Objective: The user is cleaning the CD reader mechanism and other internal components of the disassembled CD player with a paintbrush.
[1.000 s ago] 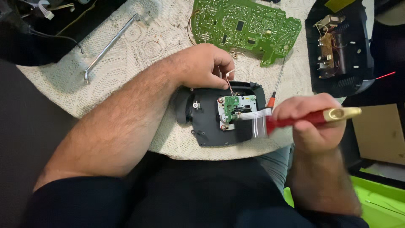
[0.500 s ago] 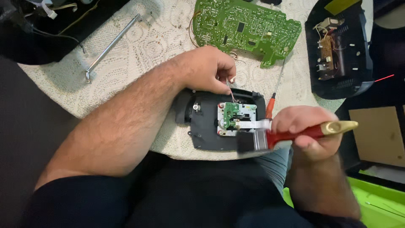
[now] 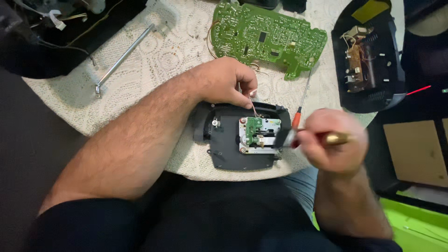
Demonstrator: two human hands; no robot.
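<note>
Screens, signs: none in view.

Label 1: yellow sticker at the upper right of the frame, stuck on the inner face of a black plastic housing. Four-sided, set askew, plain flat yellow; its top corner is nearly at the frame's edge. Any print is too small to tell.

Package 1 (possibly only a loose sheet): brown cardboard panel at the right edge, mid-height. Flat, rectangular, unprinted on the visible face, lying on a dark surface.

Package 2, uncertain: lime-green container edge in the lower right corner, glossy, mostly cut off by the frame.
</note>
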